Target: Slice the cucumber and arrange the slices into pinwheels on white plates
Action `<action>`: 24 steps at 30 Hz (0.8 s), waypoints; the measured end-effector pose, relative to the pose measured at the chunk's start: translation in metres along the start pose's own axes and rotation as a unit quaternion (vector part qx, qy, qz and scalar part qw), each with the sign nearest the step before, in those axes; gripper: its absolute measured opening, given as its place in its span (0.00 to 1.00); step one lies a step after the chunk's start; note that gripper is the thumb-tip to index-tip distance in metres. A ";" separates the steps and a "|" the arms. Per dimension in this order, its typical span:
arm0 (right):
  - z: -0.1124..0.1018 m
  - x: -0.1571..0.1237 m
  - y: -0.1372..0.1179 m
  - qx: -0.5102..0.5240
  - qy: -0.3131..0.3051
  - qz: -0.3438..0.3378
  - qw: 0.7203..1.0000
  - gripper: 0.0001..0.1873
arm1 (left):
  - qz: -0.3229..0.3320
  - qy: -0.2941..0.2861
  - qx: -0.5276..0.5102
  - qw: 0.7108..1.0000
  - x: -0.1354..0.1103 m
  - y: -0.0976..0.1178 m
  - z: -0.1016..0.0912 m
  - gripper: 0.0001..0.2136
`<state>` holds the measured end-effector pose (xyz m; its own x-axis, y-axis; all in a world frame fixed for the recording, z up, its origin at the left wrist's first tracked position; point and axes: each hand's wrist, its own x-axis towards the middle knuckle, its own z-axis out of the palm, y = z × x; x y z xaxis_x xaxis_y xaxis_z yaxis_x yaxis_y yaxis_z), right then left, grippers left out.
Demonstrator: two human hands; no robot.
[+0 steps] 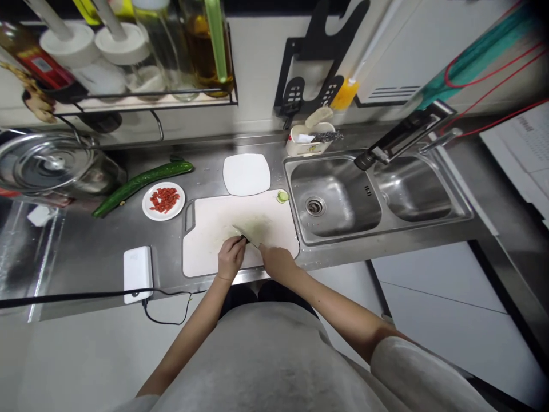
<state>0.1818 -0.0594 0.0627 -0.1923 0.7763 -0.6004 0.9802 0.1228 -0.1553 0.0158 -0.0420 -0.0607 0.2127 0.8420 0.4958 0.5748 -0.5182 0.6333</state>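
Observation:
My right hand (278, 263) is closed around the handle end of a knife (251, 233), whose blade points to the upper left over the white cutting board (201, 229). My left hand (230, 258) pinches a small dark piece (243, 238) against the near side of the blade; I cannot make out what kind it is. Pale green wet smears cover the middle of the board. At its upper right corner lie a few cucumber slices (282, 196).
Left of the board are a plate of red berries (164, 200), a long cucumber (141, 184), a white power bank (137, 273) with a cable, and a lidded steel pot (55, 166). A white square plate (246, 174) lies behind; a double sink (338, 197) is at right.

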 end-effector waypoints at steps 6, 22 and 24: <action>0.003 0.003 0.000 0.004 0.005 -0.006 1.000 0.17 | 0.004 -0.001 -0.009 1.000 0.002 0.002 -0.001 0.09; 0.002 0.010 0.000 0.002 0.025 -0.027 0.999 0.17 | 0.004 -0.004 -0.003 1.000 0.003 0.007 -0.003 0.09; 0.001 0.011 0.000 0.005 0.023 -0.031 0.999 0.17 | 0.003 -0.002 -0.001 1.000 0.003 0.007 -0.002 0.09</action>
<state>0.1796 -0.0516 0.0550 -0.2504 0.7955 -0.5518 0.9658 0.1659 -0.1993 0.0185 -0.0434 -0.0535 0.2197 0.8391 0.4977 0.5712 -0.5242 0.6316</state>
